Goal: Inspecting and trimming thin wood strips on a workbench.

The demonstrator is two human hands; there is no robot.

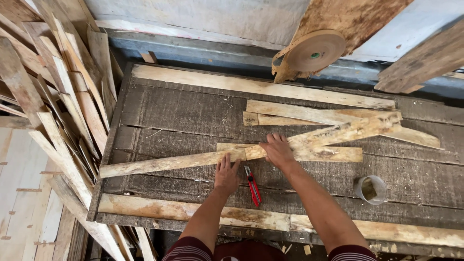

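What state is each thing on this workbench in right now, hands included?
Left hand: flat, pressing the long veneer strip.
Right hand: flat, pressing the upper strip where the two strips meet.
Red utility knife: lying on the bench, untouched.
Tape roll: propped against the back boards.
Cup: upright, open.

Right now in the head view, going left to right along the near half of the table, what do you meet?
Stack of strips → left hand → red knife → right hand → cup.
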